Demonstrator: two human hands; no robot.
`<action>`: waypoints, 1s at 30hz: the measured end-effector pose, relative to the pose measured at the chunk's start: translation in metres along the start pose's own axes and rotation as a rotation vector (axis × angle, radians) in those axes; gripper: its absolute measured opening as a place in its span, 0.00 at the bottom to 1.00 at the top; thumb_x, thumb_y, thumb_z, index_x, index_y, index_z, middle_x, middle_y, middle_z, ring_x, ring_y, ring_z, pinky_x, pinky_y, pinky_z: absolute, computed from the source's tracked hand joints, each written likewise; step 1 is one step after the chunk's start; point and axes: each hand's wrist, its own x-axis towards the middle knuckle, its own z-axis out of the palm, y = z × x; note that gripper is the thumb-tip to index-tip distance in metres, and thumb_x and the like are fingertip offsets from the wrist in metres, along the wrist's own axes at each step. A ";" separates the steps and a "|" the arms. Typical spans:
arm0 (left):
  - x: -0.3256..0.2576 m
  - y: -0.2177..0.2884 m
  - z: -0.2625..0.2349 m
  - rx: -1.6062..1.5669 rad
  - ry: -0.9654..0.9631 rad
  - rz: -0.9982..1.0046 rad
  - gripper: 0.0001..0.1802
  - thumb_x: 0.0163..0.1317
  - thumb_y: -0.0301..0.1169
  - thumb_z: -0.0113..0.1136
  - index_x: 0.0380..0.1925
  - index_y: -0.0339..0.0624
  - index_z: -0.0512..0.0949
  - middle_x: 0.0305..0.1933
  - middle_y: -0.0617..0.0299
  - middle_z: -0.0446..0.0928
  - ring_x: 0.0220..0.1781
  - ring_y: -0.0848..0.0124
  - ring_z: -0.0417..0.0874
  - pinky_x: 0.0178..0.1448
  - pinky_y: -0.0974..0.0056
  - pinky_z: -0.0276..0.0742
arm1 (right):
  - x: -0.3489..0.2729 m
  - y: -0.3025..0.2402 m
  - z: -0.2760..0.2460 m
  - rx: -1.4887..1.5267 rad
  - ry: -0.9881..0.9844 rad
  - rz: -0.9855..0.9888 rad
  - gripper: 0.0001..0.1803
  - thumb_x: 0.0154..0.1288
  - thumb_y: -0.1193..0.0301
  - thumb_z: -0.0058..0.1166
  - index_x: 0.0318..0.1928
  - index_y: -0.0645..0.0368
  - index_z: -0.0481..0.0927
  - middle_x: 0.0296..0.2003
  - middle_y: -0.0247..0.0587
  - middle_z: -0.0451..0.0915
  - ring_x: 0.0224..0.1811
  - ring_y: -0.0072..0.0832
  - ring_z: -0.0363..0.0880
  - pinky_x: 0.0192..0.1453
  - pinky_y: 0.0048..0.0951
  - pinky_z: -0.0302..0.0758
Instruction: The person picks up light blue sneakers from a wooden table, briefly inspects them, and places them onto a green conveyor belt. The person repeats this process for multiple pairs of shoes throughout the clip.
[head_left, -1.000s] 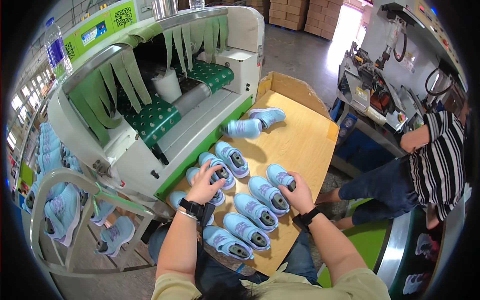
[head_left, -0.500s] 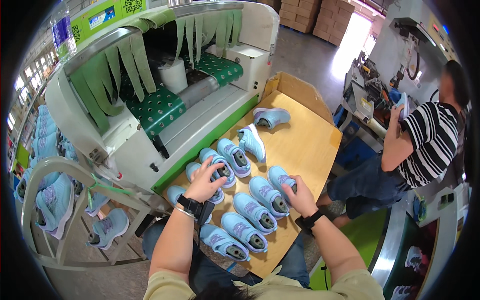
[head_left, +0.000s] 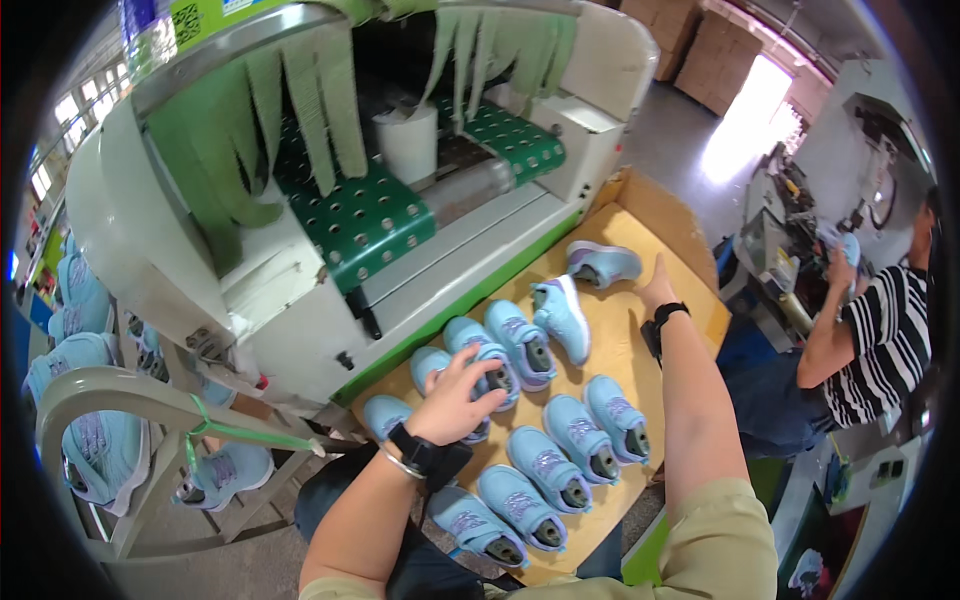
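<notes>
Two rows of light blue sneakers with purple laces and dark inserts in their openings stand on a wooden board (head_left: 665, 355). My left hand (head_left: 460, 400) has its fingers spread over the back row, by a sneaker (head_left: 472, 335); contact is unclear. Stretched to the far side, my right hand (head_left: 656, 286) has its fingers apart beside a sneaker (head_left: 604, 264) lying tipped over. I cannot see it gripping that sneaker. Another sneaker (head_left: 562, 318) leans on its side, between the tipped one and the back row. The front row includes a sneaker (head_left: 615, 418) at its right end.
Behind the board stands a white machine with a perforated green conveyor (head_left: 385, 235) and hanging green strips (head_left: 315, 110). A metal rack (head_left: 75, 400) with more sneakers is at left. A co-worker in a striped shirt (head_left: 885, 335) holds a shoe at right. Cardboard (head_left: 665, 225) edges the board.
My right hand has left the sneaker at the right end of the front row and moved away to the tipped one. My left hand stays over the back row. The view has shifted.
</notes>
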 end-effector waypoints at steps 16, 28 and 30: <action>0.017 0.022 -0.012 -0.906 0.152 0.032 0.20 0.73 0.39 0.54 0.57 0.37 0.75 0.57 0.58 0.77 0.60 0.67 0.78 0.65 0.61 0.71 | -0.112 -0.146 -0.096 0.193 0.148 -0.631 0.18 0.59 0.62 0.65 0.38 0.66 0.80 0.31 0.46 0.80 0.35 0.32 0.79 0.41 0.33 0.74; 0.007 0.058 0.011 -1.647 -0.391 0.001 0.46 0.63 0.74 0.37 0.55 0.41 0.75 0.46 0.53 0.81 0.33 0.67 0.83 0.33 0.67 0.77 | -0.215 -0.130 -0.104 0.668 -0.430 -0.371 0.23 0.76 0.60 0.48 0.63 0.62 0.72 0.54 0.40 0.77 0.54 0.27 0.75 0.58 0.30 0.73; 0.011 0.065 -0.017 -1.656 -0.134 0.065 0.49 0.60 0.75 0.40 0.62 0.41 0.69 0.58 0.48 0.76 0.36 0.64 0.83 0.34 0.66 0.77 | -0.237 -0.086 -0.102 0.422 -0.300 -0.356 0.25 0.73 0.61 0.52 0.64 0.61 0.70 0.58 0.45 0.74 0.58 0.34 0.74 0.62 0.33 0.72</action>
